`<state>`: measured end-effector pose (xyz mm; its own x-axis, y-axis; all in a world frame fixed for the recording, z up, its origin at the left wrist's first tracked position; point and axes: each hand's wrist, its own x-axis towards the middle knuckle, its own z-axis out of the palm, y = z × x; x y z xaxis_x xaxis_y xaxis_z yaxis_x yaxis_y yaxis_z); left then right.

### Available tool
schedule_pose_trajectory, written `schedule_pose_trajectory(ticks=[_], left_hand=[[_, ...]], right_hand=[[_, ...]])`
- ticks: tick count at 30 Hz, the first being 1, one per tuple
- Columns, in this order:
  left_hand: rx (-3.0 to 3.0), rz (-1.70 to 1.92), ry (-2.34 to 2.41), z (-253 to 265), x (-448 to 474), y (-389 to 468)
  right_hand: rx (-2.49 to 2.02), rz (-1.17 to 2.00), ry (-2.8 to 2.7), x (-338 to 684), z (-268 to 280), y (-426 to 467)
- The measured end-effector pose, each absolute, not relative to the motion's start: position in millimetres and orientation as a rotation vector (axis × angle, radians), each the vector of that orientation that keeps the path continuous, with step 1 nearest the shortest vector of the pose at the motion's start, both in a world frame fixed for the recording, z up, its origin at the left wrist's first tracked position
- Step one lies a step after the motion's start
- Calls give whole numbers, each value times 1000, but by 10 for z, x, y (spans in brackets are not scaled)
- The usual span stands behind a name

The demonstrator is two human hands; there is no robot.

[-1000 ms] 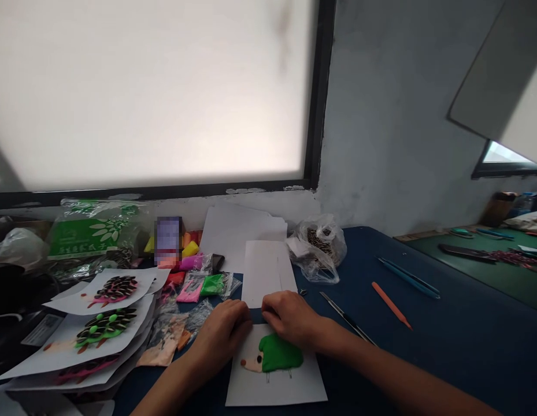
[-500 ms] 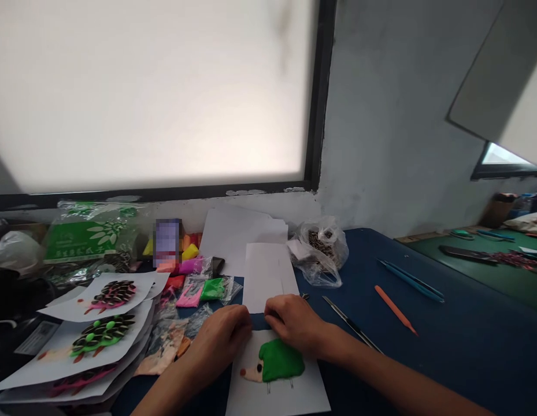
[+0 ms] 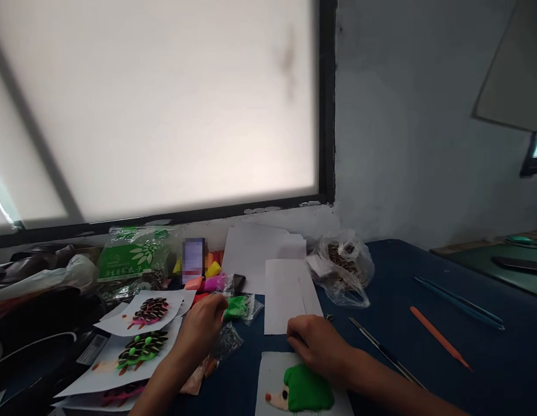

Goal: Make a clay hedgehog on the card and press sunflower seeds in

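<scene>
A white paper (image 3: 268, 370) in front of me bears a clay hedgehog (image 3: 309, 390) with a green body, a pale pointed face, a black eye and a brown nose. At the sheet's top edge, beside the green clay, is my right hand (image 3: 318, 346), fingers curled; anything in them is hidden. My left hand (image 3: 203, 323) is over the clay packets at the left, closest to a green clay packet (image 3: 236, 308). Its fingers are bent together, and whether they hold anything is concealed. A crumpled clear wrapper (image 3: 228, 340) lies just right of that hand.
Finished hedgehog cards (image 3: 138, 349) with seed spines are stacked at left. Behind my right hand are a blank white sheet (image 3: 288, 294) and a plastic bag of seeds (image 3: 344, 263). A metal tool (image 3: 383, 349), an orange stick (image 3: 439, 336) and blue tweezers (image 3: 459, 303) lie at right.
My left hand has left the top edge of the hedgehog sheet and moved left to the clay packets. My right hand stays by the sheet. The view has shifted.
</scene>
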<state>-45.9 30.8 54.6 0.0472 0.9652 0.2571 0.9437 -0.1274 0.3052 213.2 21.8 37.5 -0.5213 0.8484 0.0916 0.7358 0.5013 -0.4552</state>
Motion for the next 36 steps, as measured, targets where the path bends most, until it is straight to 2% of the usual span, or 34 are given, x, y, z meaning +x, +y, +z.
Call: schedule_pose_trajectory(ticks=[8, 16, 21, 27, 36], left_hand=[[2226, 221, 2024, 527, -466, 150], [2213, 171, 2012, 534, -375, 202], [2167, 275, 1969, 501, -434, 201], [2062, 604, 1676, 483, -301, 295], [1990, 869, 1226, 574, 272, 449]], right_hand=[[-1290, 565, -2445, 2161, 377, 212], [-1290, 548, -2440, 2148, 358, 219], [-1274, 585, -2412, 2158, 361, 224], [-1221, 693, -2252, 2148, 382, 219], [-1062, 1075, -1908, 2102, 436, 278]])
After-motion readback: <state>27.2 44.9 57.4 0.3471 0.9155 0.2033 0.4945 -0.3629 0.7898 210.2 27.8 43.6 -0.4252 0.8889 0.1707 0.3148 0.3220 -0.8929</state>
